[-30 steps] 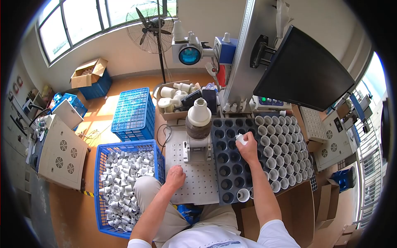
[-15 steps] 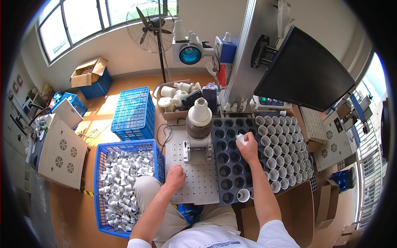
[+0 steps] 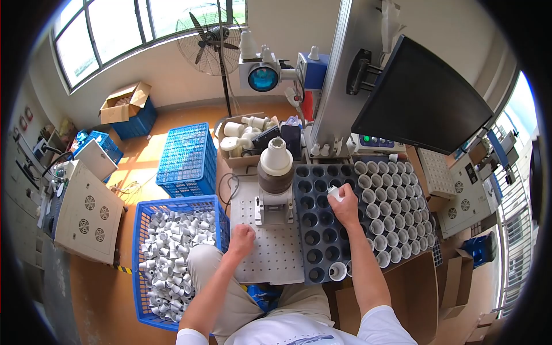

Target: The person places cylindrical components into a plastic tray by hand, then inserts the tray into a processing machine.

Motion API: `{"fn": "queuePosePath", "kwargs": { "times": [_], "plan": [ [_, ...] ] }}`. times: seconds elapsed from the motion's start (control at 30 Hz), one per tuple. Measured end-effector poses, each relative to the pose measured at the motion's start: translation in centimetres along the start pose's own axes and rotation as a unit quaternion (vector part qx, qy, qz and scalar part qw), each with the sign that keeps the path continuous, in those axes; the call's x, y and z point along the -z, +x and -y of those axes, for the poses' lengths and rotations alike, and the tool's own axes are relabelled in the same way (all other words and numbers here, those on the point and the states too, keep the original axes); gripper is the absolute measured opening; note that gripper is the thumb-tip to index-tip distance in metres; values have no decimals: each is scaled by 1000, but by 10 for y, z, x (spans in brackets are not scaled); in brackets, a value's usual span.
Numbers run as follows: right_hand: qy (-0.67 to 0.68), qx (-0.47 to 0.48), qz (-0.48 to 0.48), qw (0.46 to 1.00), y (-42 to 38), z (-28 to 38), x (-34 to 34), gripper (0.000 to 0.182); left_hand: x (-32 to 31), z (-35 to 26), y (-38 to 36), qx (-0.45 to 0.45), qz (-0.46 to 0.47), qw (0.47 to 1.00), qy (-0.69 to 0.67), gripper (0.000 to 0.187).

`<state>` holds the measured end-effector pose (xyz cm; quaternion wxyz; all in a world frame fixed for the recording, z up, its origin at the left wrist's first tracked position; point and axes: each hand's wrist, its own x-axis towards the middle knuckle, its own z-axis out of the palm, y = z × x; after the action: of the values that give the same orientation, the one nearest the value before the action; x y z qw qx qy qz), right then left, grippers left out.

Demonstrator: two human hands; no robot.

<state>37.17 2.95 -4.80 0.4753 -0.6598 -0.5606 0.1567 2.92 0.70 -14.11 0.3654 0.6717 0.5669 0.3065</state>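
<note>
My right hand (image 3: 346, 208) is closed on a small white plastic cup (image 3: 333, 192), holding it above the dark tray (image 3: 315, 238) among its bare round pockets. White cups (image 3: 386, 209) stand in rows in the tray's right part, and a lone one (image 3: 338, 271) sits near its front edge. Over the left edge of the perforated metal plate (image 3: 270, 247), my left hand (image 3: 241, 238) is curled into a fist; whether anything is inside is hidden. Behind the plate, a white cone-shaped piece (image 3: 276, 157) sits on a dark round fixture (image 3: 275, 183).
A blue basket (image 3: 138, 261) of loose white cups stands at my left, near my knee. Beyond it is a stacked blue crate (image 3: 185, 158). A lens head (image 3: 264, 77) hangs over the fixture, and a black monitor (image 3: 425, 95) juts out at upper right.
My left hand has risen slightly away from me, its fingers curled more tightly. The right hand and its cup have barely moved. The view has shifted slightly.
</note>
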Motion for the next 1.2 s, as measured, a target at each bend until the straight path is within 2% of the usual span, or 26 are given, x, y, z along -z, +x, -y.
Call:
{"fn": "queuePosePath", "kwargs": {
  "times": [0.07,0.13,0.2,0.27,0.3,0.33,0.4,0.47,0.53,0.6,0.67,0.7,0.73,0.77,0.83,0.87,0.9,1.0,1.07,1.1,1.13,1.2],
  "plan": [
    [0,-4,-3,1000,1,1,-1,31,39,-59,18,4,-53,997,-52,24],
    [-16,-7,5,1000,1,-1,0,32,54,-88,51,-105,-188,971,-102,27],
    [-49,-2,21,999,8,-2,2,33,79,-148,78,-156,-246,953,-85,32],
    [-28,-19,40,999,23,12,8,36,93,-201,96,-220,-244,938,-112,37],
    [-18,-30,50,998,31,22,11,38,88,-216,111,-223,-242,936,-128,35],
    [58,-19,52,997,41,43,13,43,83,-226,122,-225,-239,933,-145,33],
    [268,38,57,961,49,113,15,47,73,-231,137,-299,-261,917,39,30],
    [368,69,78,924,54,163,4,48,80,-242,131,-310,-219,925,23,28],
    [319,128,85,935,53,189,-13,46,123,-263,93,-255,-103,943,-186,27],
    [291,183,103,933,48,199,-34,44,152,-234,65,-249,-172,944,-136,25],
    [312,123,123,934,40,191,-47,42,183,-176,39,-202,-233,946,-100,24],
    [321,93,135,933,38,189,-53,41,197,-134,26,-171,-261,947,-76,24],
    [318,100,130,934,38,189,-57,40,205,-84,16,-140,-304,935,-113,23],
    [314,103,121,936,35,188,-60,39,221,-26,0,-63,-298,946,-107,23],
    [306,117,99,940,32,180,-66,35,245,110,-29,-69,-362,927,-66,20],
    [293,114,100,944,31,180,-66,35,249,162,-42,-39,-444,895,-31,16],
    [279,113,102,948,31,182,-64,34,254,186,-57,8,-441,895,-64,11],
    [220,116,120,961,27,184,-50,29,258,219,-71,63,-482,873,30,10],
    [226,205,90,948,24,163,-40,27,255,187,-64,55,-439,896,27,14],
    [157,225,91,957,21,151,-21,25,249,175,-57,52,-406,912,22,16],
    [115,195,109,968,15,137,-2,24,244,172,-49,29,-389,920,-29,18],
    [43,33,202,978,0,117,51,22,221,110,-34,0,-314,949,-23,20]
  ]
}}
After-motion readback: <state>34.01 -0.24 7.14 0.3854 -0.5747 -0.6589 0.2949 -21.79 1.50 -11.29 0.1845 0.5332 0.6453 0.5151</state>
